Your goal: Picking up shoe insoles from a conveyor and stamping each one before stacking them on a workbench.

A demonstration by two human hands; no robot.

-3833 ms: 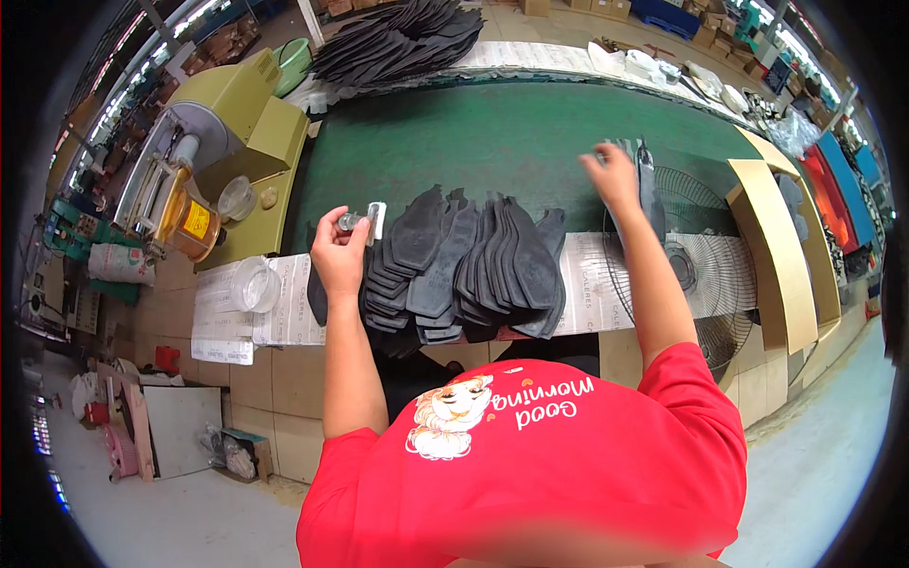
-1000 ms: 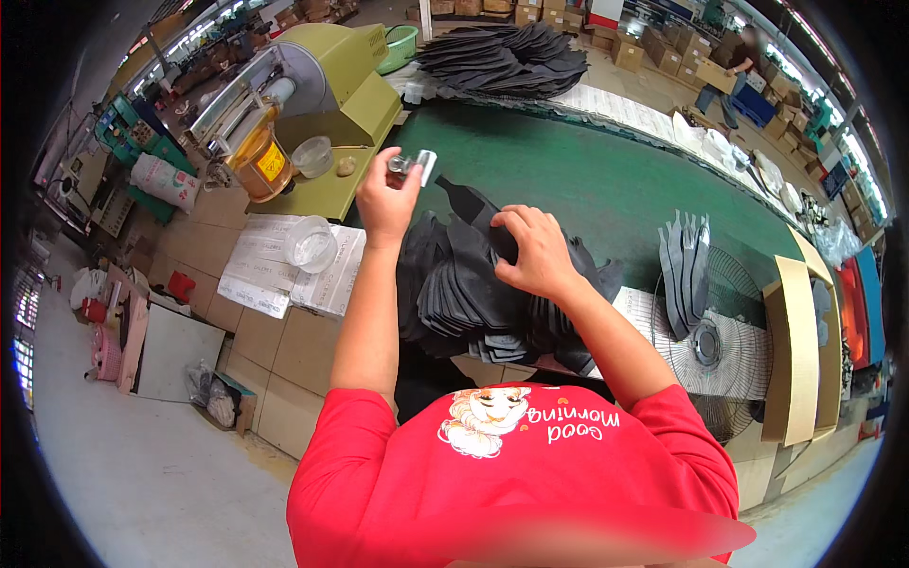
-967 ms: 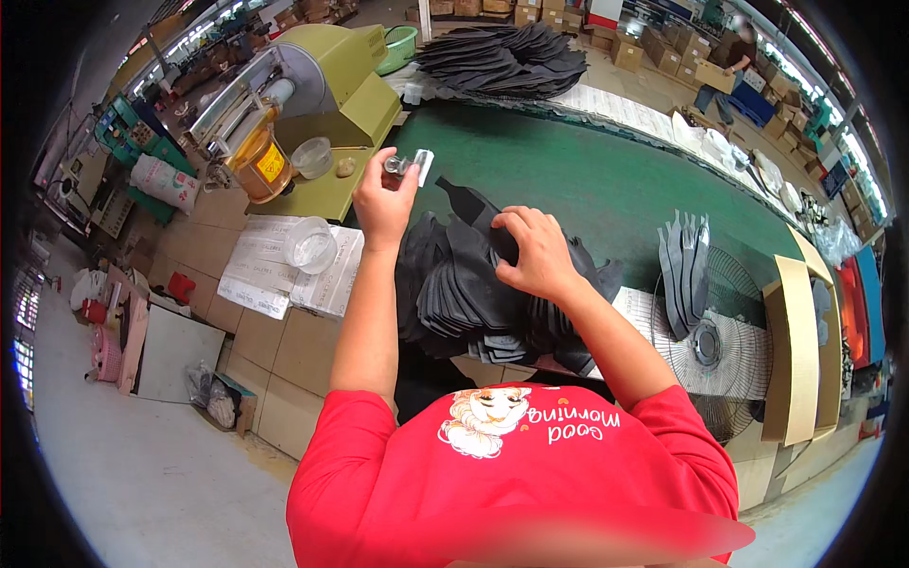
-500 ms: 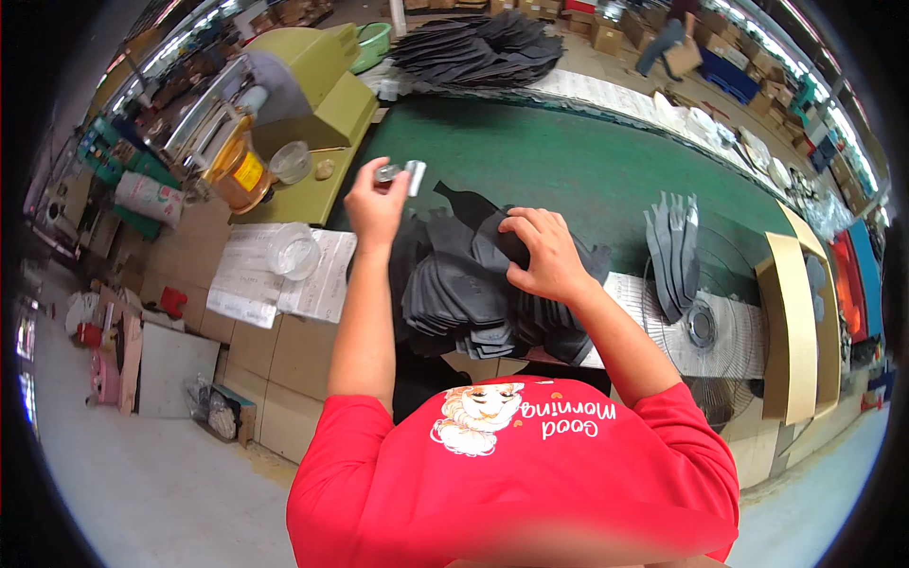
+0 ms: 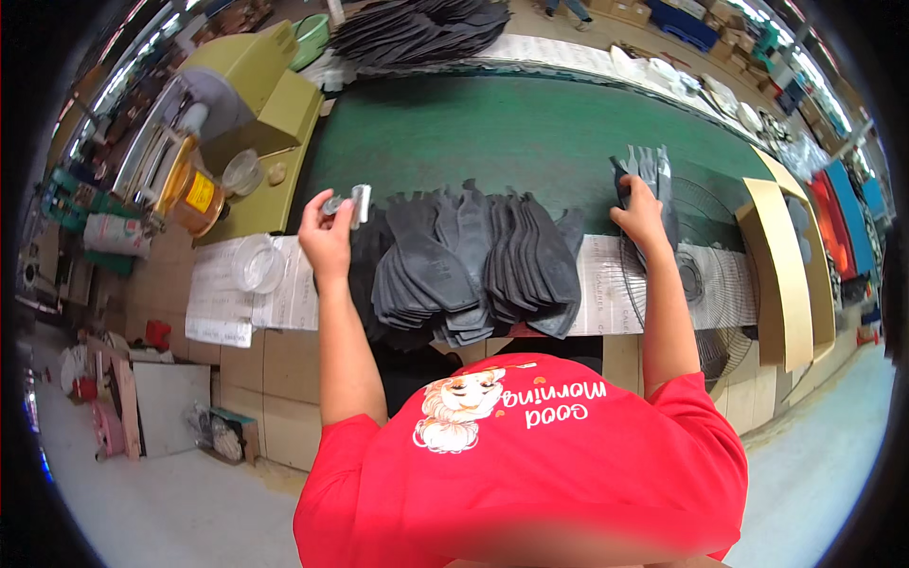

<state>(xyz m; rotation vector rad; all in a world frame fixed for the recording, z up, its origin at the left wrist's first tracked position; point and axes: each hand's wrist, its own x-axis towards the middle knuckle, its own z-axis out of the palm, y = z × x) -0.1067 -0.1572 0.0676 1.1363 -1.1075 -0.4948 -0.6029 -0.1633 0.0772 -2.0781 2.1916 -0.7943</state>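
The left hand (image 5: 327, 241) is raised over the near edge of the surface (image 5: 492, 133), fingers curled around a small metal tool (image 5: 350, 204) whose pale flat end sticks up past the thumb; the grip is closed on it. Just to its right lies a fanned heap of dark grey soles (image 5: 469, 270), overlapping one another and spilling over the front edge of the surface onto a white printed sheet (image 5: 606, 293).

The right hand (image 5: 642, 210) reaches out well to the right of that heap and rests on a smaller stack of soles (image 5: 649, 175) that stand fanned upright. Its fingers are bent over the near edge of the stack, touching it; whether they pinch one sole or only press on the stack cannot be told. A round wire fan guard (image 5: 705, 284) lies flat beneath and beside this stack.

The surface is a green belt, bare in the middle. At its far end a larger pile of dark soles (image 5: 417, 28) lies spread out. To the left stands a yellow-green machine (image 5: 251, 90), with a clear cup (image 5: 243, 172) on its shelf and an orange can (image 5: 194, 194) beside it. Another clear tub (image 5: 258, 265) sits on papers near the left hand. Tan cardboard boards (image 5: 781, 275) lean at the right end.
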